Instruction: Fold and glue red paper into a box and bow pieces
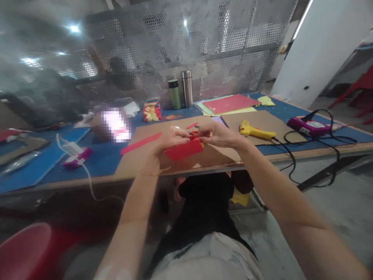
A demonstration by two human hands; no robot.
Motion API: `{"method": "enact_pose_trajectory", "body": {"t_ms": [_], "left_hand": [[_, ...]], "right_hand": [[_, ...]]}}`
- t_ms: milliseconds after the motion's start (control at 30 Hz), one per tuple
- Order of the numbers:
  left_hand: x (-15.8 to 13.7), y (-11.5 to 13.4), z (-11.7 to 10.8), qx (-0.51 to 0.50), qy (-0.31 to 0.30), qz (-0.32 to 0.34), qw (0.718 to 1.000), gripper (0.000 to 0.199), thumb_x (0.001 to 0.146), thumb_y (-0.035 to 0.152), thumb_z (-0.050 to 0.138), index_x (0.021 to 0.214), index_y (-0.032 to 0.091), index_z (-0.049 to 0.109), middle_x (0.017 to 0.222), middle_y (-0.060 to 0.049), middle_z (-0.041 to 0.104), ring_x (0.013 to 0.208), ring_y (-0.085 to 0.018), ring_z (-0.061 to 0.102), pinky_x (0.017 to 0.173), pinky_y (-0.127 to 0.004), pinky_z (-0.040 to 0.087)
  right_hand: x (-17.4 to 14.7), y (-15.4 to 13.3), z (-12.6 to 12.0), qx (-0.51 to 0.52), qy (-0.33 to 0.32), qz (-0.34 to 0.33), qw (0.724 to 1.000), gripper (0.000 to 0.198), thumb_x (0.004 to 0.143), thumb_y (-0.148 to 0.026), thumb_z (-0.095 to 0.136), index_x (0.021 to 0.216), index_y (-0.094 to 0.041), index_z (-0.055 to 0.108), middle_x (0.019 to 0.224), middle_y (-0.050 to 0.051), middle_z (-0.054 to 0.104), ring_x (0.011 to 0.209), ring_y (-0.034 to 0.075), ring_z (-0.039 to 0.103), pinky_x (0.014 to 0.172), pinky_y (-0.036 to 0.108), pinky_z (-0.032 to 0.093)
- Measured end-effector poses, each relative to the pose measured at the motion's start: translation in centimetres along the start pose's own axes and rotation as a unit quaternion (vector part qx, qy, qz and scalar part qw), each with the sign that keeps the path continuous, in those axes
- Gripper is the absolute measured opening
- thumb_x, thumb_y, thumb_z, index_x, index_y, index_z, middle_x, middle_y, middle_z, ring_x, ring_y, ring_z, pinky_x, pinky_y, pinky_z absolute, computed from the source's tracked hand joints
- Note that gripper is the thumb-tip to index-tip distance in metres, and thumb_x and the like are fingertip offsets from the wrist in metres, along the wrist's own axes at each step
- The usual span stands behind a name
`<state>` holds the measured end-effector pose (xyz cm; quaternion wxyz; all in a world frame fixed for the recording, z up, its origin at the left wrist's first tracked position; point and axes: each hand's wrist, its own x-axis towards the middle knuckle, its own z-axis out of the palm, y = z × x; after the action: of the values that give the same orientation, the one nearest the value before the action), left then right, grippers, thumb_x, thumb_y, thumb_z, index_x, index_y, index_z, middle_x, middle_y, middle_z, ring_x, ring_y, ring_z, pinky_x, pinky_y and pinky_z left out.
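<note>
Between both hands, above the brown cardboard [131,165], is a folded red paper piece [185,151] with a bit of yellow at its right end. My left hand [170,139] is closed on its upper left edge. The fingers of my right hand [214,134] pinch at its upper right end, and small orange parts show between the hands, too covered to name. A long red strip [141,143] lies on the cardboard left of my left hand. Beyond the fingers lies a short red strip [192,125].
A yellow glue gun [256,131] rests on cardboard at the right, its black cable running near a purple power strip [309,126]. Further back stand a green tumbler [174,94], a steel flask [187,88], a decorated red paper item [152,111] and red sheets [231,103]. Another purple socket [76,157] sits left.
</note>
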<state>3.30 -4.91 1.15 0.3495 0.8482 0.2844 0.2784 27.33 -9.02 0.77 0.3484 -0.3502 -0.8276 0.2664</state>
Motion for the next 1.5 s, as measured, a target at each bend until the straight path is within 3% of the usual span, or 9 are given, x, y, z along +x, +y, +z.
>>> {"method": "enact_pose_trajectory", "body": {"t_ms": [333, 500, 700, 867, 1000, 1167, 1300, 1400, 1500], "left_hand": [[0.0, 0.5, 0.0, -0.001, -0.007, -0.004, 1.0, 0.016, 0.082, 0.032, 0.08, 0.083, 0.017, 0.087, 0.085, -0.007, 0.083, 0.084, -0.021, 0.075, 0.075, -0.027, 0.057], [-0.3, 0.3, 0.3, -0.048, 0.041, -0.022, 0.998, 0.033, 0.081, 0.047, 0.086, 0.09, 0.015, 0.087, 0.093, -0.012, 0.084, 0.083, -0.023, 0.077, 0.069, -0.028, 0.058], [0.2, -0.8, 0.7, -0.056, 0.15, -0.024, 0.987, 0.041, 0.083, 0.053, 0.084, 0.099, 0.015, 0.087, 0.097, -0.011, 0.085, 0.083, -0.021, 0.077, 0.071, -0.026, 0.058], [0.3, -1.1, 0.7, -0.065, 0.139, -0.032, 0.988, 0.04, 0.085, 0.051, 0.082, 0.102, 0.015, 0.087, 0.098, -0.011, 0.085, 0.081, -0.019, 0.076, 0.071, -0.025, 0.057], [0.2, -0.5, 0.8, -0.071, 0.145, -0.025, 0.986, 0.038, 0.083, 0.051, 0.083, 0.094, 0.015, 0.087, 0.092, -0.011, 0.083, 0.077, -0.018, 0.073, 0.067, -0.025, 0.055], [-0.4, 1.2, 1.4, -0.084, 0.098, 0.028, 0.991, 0.038, 0.078, 0.054, 0.089, 0.077, 0.017, 0.083, 0.087, -0.009, 0.077, 0.082, -0.017, 0.07, 0.072, -0.025, 0.055], [-1.1, 1.7, 1.4, -0.115, 0.072, -0.001, 0.991, 0.051, 0.083, 0.065, 0.083, 0.072, 0.016, 0.077, 0.079, -0.007, 0.072, 0.07, -0.014, 0.063, 0.062, -0.025, 0.05], [-1.3, 1.5, 0.9, -0.129, 0.06, -0.04, 0.989, 0.063, 0.085, 0.077, 0.074, 0.076, 0.014, 0.076, 0.071, -0.006, 0.069, 0.06, -0.012, 0.057, 0.053, -0.023, 0.045], [-1.5, 1.4, 0.6, -0.134, 0.02, -0.041, 0.99, 0.06, 0.078, 0.07, 0.085, 0.098, 0.014, 0.081, 0.087, -0.009, 0.078, 0.071, -0.015, 0.067, 0.061, -0.023, 0.052]], "right_hand": [[0.6, -0.1, 0.8, -0.042, 0.026, -0.004, 0.999, 0.019, 0.08, -0.028, 0.064, 0.065, -0.022, 0.055, 0.065, -0.003, 0.052, 0.067, 0.014, 0.045, 0.066, 0.031, 0.034], [-0.9, 0.0, 0.7, -0.027, 0.072, 0.021, 0.997, 0.042, 0.098, -0.05, 0.059, 0.068, -0.022, 0.053, 0.065, -0.002, 0.05, 0.066, 0.014, 0.044, 0.064, 0.03, 0.035], [-2.4, 0.2, 2.4, 0.068, 0.14, 0.001, 0.988, 0.054, 0.097, -0.072, 0.062, 0.106, -0.02, 0.073, 0.099, 0.008, 0.075, 0.088, 0.021, 0.065, 0.079, 0.033, 0.052], [-2.1, 1.4, 3.1, 0.147, 0.153, 0.015, 0.977, 0.057, 0.093, -0.071, 0.067, 0.117, -0.02, 0.079, 0.109, 0.009, 0.08, 0.096, 0.025, 0.072, 0.087, 0.037, 0.058], [-1.9, 2.3, 3.7, 0.168, 0.161, 0.014, 0.972, 0.055, 0.082, -0.055, 0.083, 0.125, -0.021, 0.078, 0.121, 0.009, 0.08, 0.108, 0.027, 0.073, 0.097, 0.04, 0.058], [-1.4, 2.7, 4.7, 0.152, 0.2, 0.044, 0.967, 0.04, 0.085, -0.055, 0.08, 0.103, -0.02, 0.08, 0.099, 0.007, 0.08, 0.094, 0.025, 0.072, 0.088, 0.038, 0.058], [-1.4, 2.4, 5.0, 0.166, 0.203, 0.054, 0.964, 0.041, 0.083, -0.06, 0.08, 0.089, -0.02, 0.076, 0.087, 0.005, 0.076, 0.086, 0.023, 0.069, 0.082, 0.036, 0.057], [-1.3, 2.3, 5.0, 0.173, 0.205, 0.053, 0.962, 0.043, 0.082, -0.063, 0.081, 0.089, -0.021, 0.074, 0.089, 0.005, 0.076, 0.087, 0.023, 0.069, 0.082, 0.036, 0.057], [-1.2, 2.2, 5.1, 0.154, 0.224, 0.049, 0.961, 0.042, 0.084, -0.061, 0.079, 0.095, -0.021, 0.075, 0.093, 0.006, 0.078, 0.091, 0.024, 0.069, 0.084, 0.036, 0.056]]}}
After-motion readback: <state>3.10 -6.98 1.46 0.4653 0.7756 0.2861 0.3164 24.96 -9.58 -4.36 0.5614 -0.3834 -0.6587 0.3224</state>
